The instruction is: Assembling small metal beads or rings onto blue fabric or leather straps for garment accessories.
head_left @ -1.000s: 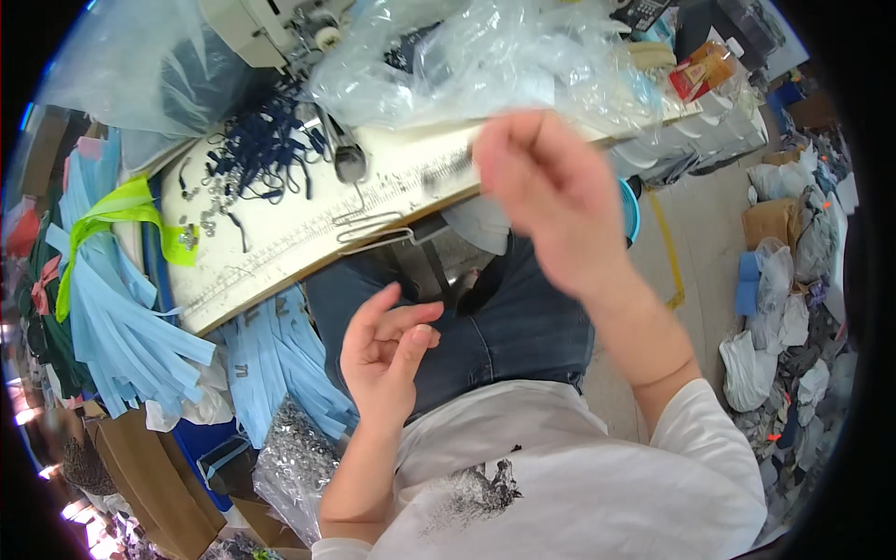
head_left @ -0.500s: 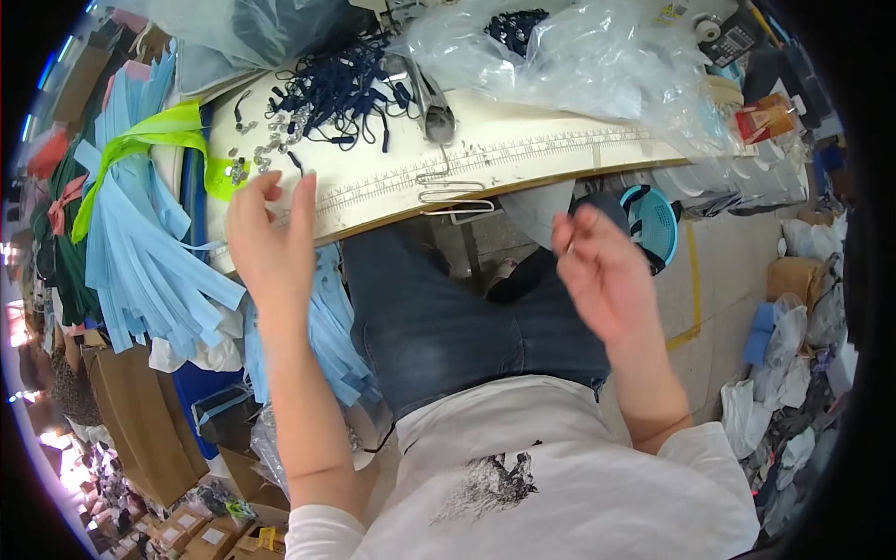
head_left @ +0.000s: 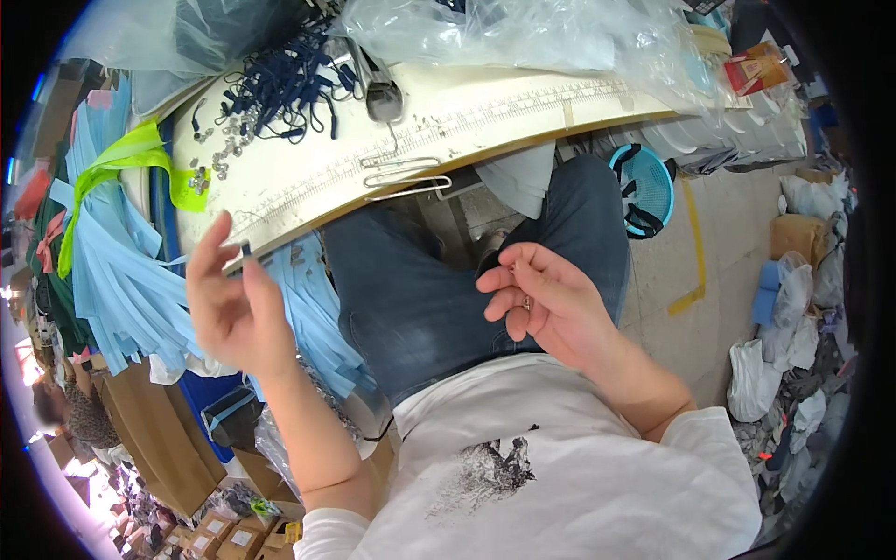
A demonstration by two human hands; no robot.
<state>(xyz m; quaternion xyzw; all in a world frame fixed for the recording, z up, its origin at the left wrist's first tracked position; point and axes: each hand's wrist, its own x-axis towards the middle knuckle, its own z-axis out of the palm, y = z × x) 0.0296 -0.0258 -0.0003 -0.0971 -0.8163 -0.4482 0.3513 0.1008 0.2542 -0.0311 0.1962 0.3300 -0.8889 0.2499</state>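
My left hand [head_left: 233, 313] is raised off the table's front edge at the left. Its thumb and forefinger pinch a small dark navy cord loop [head_left: 246, 250], of which only a short bit shows. Over my lap, my right hand [head_left: 555, 303] is half curled, palm turned up. A small shiny metal clasp [head_left: 527, 303] lies among its bent fingers. On the white table [head_left: 411, 140] are a heap of navy cord loops [head_left: 280, 93] and several loose metal clasps [head_left: 229, 149]. More clasps sit on a yellow-green strip [head_left: 187, 191].
Light blue strips [head_left: 121, 252] hang in a bundle at the left. A bent wire rack [head_left: 406, 177] juts from the table edge, below a metal clip-like tool [head_left: 381, 98]. Clear plastic bags [head_left: 523, 47] cover the back. A turquoise basket [head_left: 644, 191] stands beyond my knee.
My left hand has drawn back from the table, and the single cord loop near its fingertips has left the tabletop. My right hand has moved lower and left, turning its palm up. The view has shifted.
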